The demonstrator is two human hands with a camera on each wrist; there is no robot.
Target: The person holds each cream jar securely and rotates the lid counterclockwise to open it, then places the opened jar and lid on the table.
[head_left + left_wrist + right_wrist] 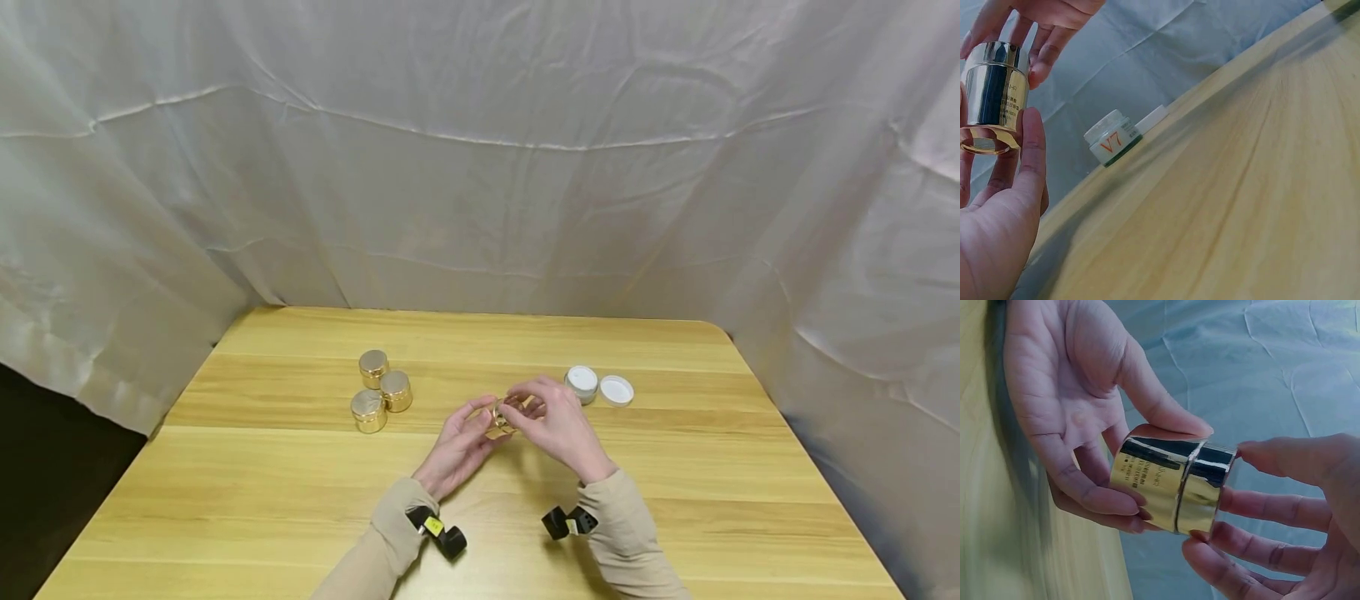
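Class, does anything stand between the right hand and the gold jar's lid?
Nothing visible does: fingers of the right hand touch the lid directly, while the left hand grips the gold jar by its body.

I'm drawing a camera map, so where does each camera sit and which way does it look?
Head: worn on the head, facing forward and down at the table; the left hand, right hand and sleeves show.
Left wrist: on the left wrist, facing the held gold jar; parts of both hands show.
Right wrist: on the right wrist, facing that same jar; parts of both hands show.
Shared: head and left wrist views both show the white jar.
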